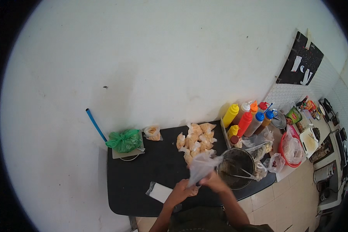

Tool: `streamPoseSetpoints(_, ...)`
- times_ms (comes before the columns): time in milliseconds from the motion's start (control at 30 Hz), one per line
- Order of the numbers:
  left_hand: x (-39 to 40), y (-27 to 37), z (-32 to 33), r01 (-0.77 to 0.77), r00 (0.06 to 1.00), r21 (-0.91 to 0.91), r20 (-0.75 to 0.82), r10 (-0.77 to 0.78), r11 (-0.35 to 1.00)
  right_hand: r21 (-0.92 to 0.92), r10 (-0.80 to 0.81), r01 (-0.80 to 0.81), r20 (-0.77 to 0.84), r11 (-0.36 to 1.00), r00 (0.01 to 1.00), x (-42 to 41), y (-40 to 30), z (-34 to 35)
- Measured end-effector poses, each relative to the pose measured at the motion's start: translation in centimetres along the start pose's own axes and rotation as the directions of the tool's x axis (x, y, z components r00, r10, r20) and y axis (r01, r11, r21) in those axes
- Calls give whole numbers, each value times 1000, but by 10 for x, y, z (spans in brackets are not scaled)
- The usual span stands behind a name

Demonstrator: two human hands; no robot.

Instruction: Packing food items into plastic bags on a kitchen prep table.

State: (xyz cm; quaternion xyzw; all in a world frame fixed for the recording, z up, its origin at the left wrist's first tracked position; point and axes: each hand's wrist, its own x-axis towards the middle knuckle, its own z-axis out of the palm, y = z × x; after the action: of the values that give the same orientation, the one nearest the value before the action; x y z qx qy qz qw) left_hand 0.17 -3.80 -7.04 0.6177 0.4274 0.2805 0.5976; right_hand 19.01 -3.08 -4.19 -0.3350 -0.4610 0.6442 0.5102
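Note:
A clear plastic bag [201, 167] is pinched in my left hand [182, 192], its wide part fanning up and to the right. My right hand [214, 182] is blurred, with its curled fingers at the bag's lower right edge. Just beyond the bag, several knotted plastic bags of orange-tan crumbly food [195, 138] lie in a cluster on the black table [145, 171]. Beside my left wrist is a white packet in clear wrap [160, 192]. To the right of my right hand stands a dark metal pot [232, 159] with metal tongs [243, 175] inside.
A green plastic bag [124, 141] rests on a scale [129, 153] at the table's left. One opened food bag [153, 133] lies nearby. Several squeeze bottles [244, 123] stand in a tray by the wall. Further right are a red basin [290, 150] and a kitchen counter [326, 127].

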Motion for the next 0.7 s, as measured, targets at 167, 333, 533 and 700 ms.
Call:
streamPoseSetpoints(167,-4,-41,26,-194,933,472,-182,310,860,-270,82,-144,-228,952,970,11,20,44)
streamPoseSetpoints(333,-28,4,9,470,805,-880,460,-374,-72,-771,-13,147,177,619,984,6,44,42)
streamPoseSetpoints(533,1,-84,-10,280,795,-960,223,-564,16,-642,-243,378,292,668,925,-15,71,67)
streamPoseSetpoints(700,18,-98,-41,108,849,-935,263,-458,-338,-523,-114,283,331,804,937,-29,61,65)
